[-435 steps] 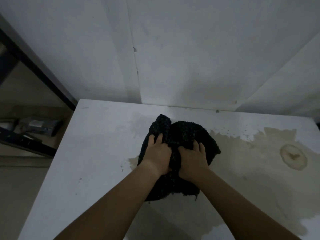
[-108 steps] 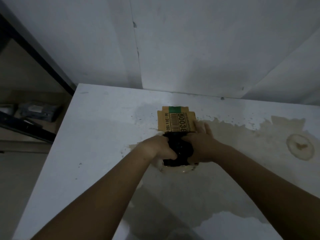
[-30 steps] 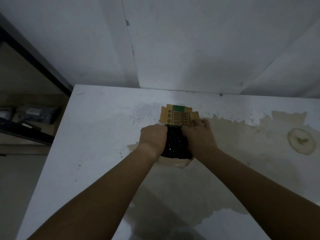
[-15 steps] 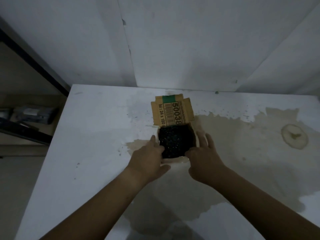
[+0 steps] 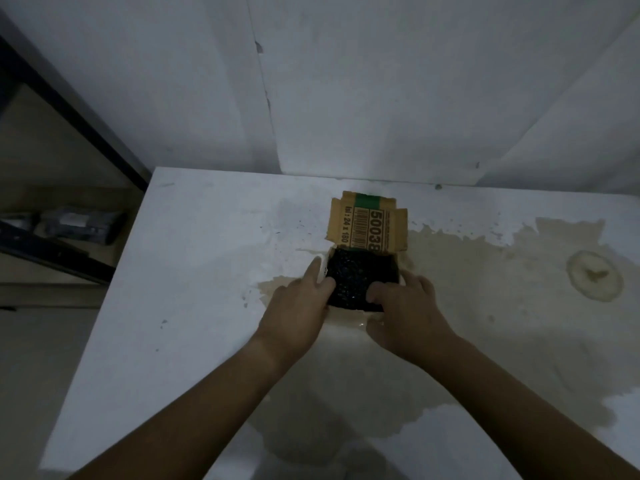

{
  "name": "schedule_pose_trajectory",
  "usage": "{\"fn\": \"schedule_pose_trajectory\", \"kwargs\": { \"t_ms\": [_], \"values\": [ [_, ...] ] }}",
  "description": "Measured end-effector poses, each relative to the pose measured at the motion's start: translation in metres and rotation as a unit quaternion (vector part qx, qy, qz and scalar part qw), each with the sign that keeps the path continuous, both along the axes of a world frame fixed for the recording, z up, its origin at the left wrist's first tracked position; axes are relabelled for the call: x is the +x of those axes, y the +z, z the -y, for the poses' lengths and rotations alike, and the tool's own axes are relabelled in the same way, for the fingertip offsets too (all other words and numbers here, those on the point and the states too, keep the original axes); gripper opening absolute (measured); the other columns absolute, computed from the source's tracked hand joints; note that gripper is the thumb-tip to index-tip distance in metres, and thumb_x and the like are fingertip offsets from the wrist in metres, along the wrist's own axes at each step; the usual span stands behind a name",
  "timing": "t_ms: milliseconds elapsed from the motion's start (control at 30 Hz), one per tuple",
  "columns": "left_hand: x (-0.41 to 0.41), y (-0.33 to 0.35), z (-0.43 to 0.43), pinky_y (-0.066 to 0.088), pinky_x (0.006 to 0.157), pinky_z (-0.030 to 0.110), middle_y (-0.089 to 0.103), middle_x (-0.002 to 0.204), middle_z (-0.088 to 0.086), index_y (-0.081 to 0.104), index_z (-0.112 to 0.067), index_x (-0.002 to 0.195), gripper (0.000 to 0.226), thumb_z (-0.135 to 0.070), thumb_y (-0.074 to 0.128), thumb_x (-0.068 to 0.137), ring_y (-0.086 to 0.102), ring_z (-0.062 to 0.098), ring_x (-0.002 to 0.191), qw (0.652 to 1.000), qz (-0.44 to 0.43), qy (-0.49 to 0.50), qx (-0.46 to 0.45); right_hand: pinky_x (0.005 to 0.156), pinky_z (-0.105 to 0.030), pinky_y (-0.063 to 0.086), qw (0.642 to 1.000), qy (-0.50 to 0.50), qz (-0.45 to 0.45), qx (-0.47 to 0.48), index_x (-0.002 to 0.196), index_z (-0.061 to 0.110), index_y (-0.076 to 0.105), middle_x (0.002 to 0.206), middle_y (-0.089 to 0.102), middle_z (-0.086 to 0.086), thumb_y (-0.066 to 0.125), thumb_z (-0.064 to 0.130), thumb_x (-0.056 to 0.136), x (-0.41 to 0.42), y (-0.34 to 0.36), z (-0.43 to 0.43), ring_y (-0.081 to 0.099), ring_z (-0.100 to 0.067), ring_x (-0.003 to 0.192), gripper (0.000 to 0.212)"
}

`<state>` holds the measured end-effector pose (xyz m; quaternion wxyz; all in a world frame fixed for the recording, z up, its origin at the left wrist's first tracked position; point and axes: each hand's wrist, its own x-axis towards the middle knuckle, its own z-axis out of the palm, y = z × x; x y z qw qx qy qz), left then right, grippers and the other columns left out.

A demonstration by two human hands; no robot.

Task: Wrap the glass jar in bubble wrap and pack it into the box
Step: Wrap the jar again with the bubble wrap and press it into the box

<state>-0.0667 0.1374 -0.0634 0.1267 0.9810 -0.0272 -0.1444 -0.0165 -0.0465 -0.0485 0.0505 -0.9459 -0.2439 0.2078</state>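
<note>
While both hands bracket the near end of the box [image 5: 323, 268], the black bubble wrap bundle [image 5: 360, 271] sits down inside it, the jar itself hidden. The left hand [image 5: 294, 306] pinches the left wall, thumb on the wrap and finger outside. The right hand [image 5: 405, 306] curls likewise over the near right corner. The open flap [image 5: 367, 223] is hinged on the far edge, straight ahead and beyond the bundle, about equally close to either hand, so closing it likely means reaching forward across.

Dim, bluish, grainy view — soft detail, wide-angle bending at edges.
</note>
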Motion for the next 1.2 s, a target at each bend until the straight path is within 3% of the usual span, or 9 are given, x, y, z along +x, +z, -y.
{"fn": "schedule_pose_trajectory", "kwargs": {
  "t_ms": [200,367,467,633,767,833,967,1067,1200],
  "values": [
    [-0.002,-0.015,-0.003,0.048,0.079,0.039,-0.013,0.162,0.012,0.054,-0.027,0.124,0.032,-0.015,0.045,0.096,0.025,0.032,0.134,0.999,-0.019,-0.013,0.022,0.117,-0.056,0.009,0.997,-0.052,-0.055,0.004,0.131,0.046,0.051,0.140,0.049,0.007,0.052,0.024,0.085,-0.002,-0.003,-0.007,0.013,-0.039,0.143,0.051],
    [0.000,-0.025,-0.005,0.049,0.083,0.044,-0.008,0.163,0.010,0.057,-0.022,0.122,0.028,-0.015,0.043,0.099,0.026,0.031,0.133,1.000,-0.020,-0.016,0.009,0.116,-0.056,-0.004,0.990,-0.062,-0.123,0.000,0.127,0.048,0.052,0.146,0.044,0.000,0.049,0.019,0.087,0.002,0.000,-0.005,0.006,-0.036,0.148,0.050],
    [-0.006,-0.033,-0.004,0.051,0.078,0.042,0.000,0.164,0.008,0.059,-0.022,0.123,0.028,-0.016,0.044,0.099,0.028,0.030,0.131,1.000,0.002,-0.019,0.007,0.116,-0.056,-0.005,0.994,-0.022,-0.103,-0.041,0.136,0.047,0.044,0.153,0.037,-0.004,0.050,0.024,0.087,0.002,-0.002,-0.006,0.006,-0.034,0.148,0.055],
    [-0.008,-0.033,-0.003,0.051,0.078,0.041,0.007,0.163,0.009,0.057,-0.019,0.122,0.027,-0.018,0.043,0.099,0.034,0.029,0.129,1.000,0.019,-0.019,-0.013,0.117,-0.052,-0.004,0.992,-0.032,-0.121,0.012,0.131,0.044,0.050,0.147,0.045,-0.002,0.049,0.021,0.086,0.003,-0.005,0.001,0.013,-0.030,0.147,0.050],
    [-0.006,-0.018,0.004,0.051,0.079,0.036,0.016,0.161,0.003,0.049,-0.023,0.126,0.033,-0.036,0.049,0.096,0.044,0.023,0.119,0.990,0.072,0.028,-0.118,0.115,-0.047,0.013,0.996,-0.065,0.030,0.048,0.126,0.029,0.054,0.130,0.062,0.003,0.058,0.029,0.085,-0.003,-0.001,0.016,0.025,-0.030,0.145,0.041],
    [0.005,-0.013,0.004,0.051,0.080,0.036,0.016,0.161,0.004,0.044,-0.024,0.131,0.040,-0.034,0.052,0.094,0.049,0.026,0.117,0.986,0.073,0.058,-0.139,0.114,-0.047,0.014,0.995,-0.059,0.074,0.027,0.135,0.024,0.049,0.136,0.058,0.001,0.057,0.034,0.086,-0.001,-0.002,0.012,0.023,-0.033,0.145,0.050],
    [0.043,-0.010,0.000,0.045,0.096,0.043,0.003,0.162,0.011,0.029,-0.027,0.149,0.075,-0.037,0.066,0.084,0.035,0.037,0.132,0.993,-0.099,0.048,-0.031,0.115,-0.049,0.011,0.996,-0.039,0.068,-0.030,0.141,0.021,0.042,0.140,0.055,-0.004,0.048,0.028,0.093,0.011,-0.013,0.000,0.019,-0.033,0.146,0.049],
    [0.062,-0.007,0.006,0.047,0.096,0.044,0.024,0.151,0.013,0.028,-0.026,0.149,0.085,-0.044,0.072,0.079,0.041,0.035,0.126,0.984,-0.167,0.021,0.053,0.112,-0.049,0.018,0.995,-0.022,0.088,-0.050,0.129,0.022,0.049,0.134,0.058,-0.004,0.058,0.027,0.086,0.026,-0.017,-0.006,0.027,-0.035,0.141,0.045],
    [0.070,-0.008,0.014,0.050,0.086,0.038,0.041,0.132,0.011,0.039,-0.021,0.140,0.077,-0.045,0.075,0.077,0.051,0.030,0.114,0.980,-0.166,0.002,0.107,0.106,-0.046,0.023,0.994,0.008,0.060,-0.096,0.120,0.026,0.054,0.119,0.063,0.000,0.070,0.038,0.074,0.040,-0.017,-0.012,0.039,-0.033,0.128,0.050]
  ]
}}
